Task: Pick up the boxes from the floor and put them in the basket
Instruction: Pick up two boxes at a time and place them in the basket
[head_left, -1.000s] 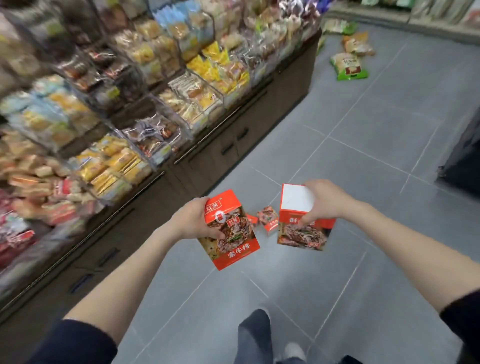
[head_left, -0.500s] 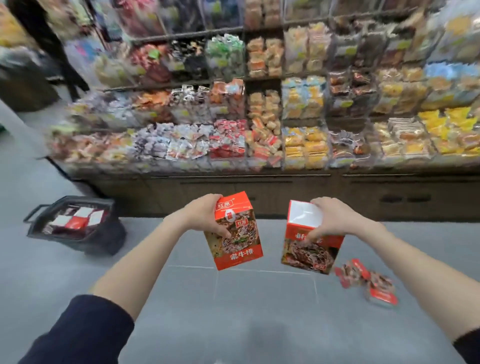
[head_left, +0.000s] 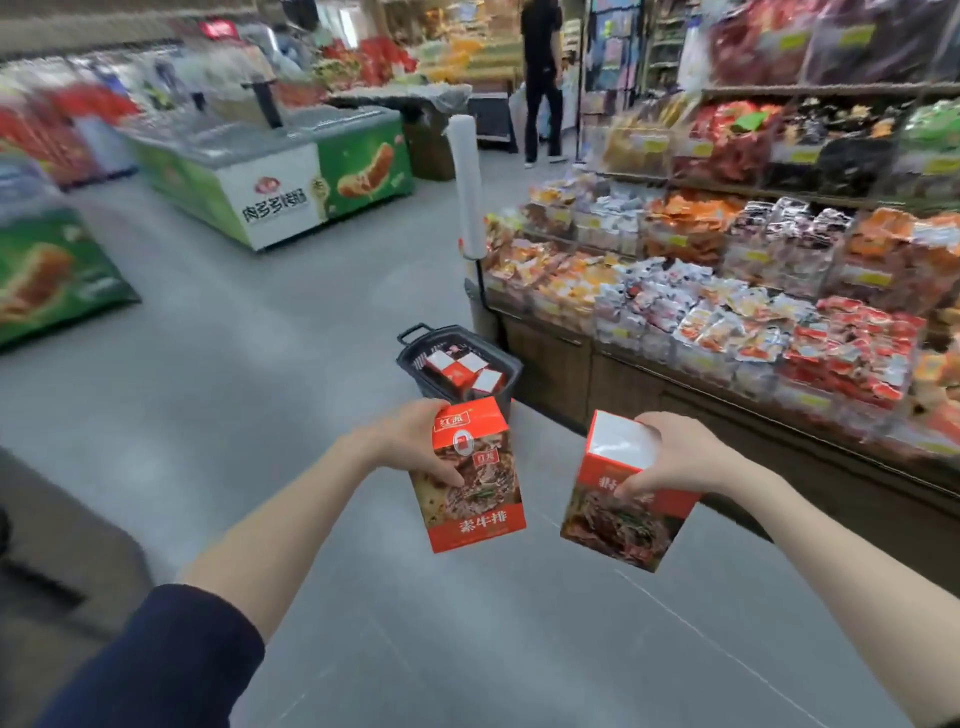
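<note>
My left hand (head_left: 415, 441) grips an orange-red snack box (head_left: 475, 483) by its upper edge, printed front facing me. My right hand (head_left: 670, 457) holds a second box (head_left: 618, 514) of the same kind at its white top, tilted. Both boxes hang in the air over the grey floor. Just beyond them stands a black shopping basket (head_left: 415, 358) on the floor, with several similar red-and-white boxes (head_left: 462, 371) inside. The left box covers the basket's near rim.
Snack shelves (head_left: 727, 312) with dark cabinets run along the right, close to the basket. A white roll on a pole (head_left: 467, 187) stands at the shelf end. Green freezer chests (head_left: 270, 171) sit at the left and back. A person in black (head_left: 543, 78) stands far down the aisle.
The view has swung left along the aisle. The basket, earlier far left, now sits straight ahead behind the boxes. Both hands keep the same hold on their boxes.
</note>
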